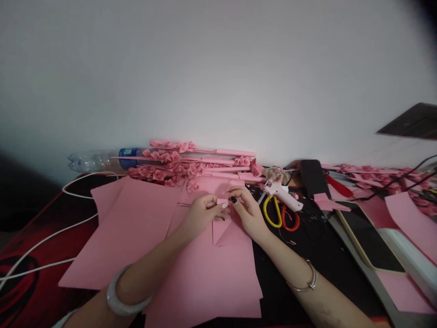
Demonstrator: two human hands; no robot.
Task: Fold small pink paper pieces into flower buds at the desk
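Observation:
Between my two hands is a small folded piece of pink paper. My left hand is closed on its left side, thumb along the near edge. The fingers of my right hand pinch at its right end, where the fingertips partly hide the paper. Both hands are just above a stack of pink paper sheets. A smaller creased pink piece lies on the stack under my hands.
Paper roses on rolled stems lie along the wall, by a plastic bottle. To the right are scissors, a pink glue gun, a dark phone and another phone. A white cable curls at left.

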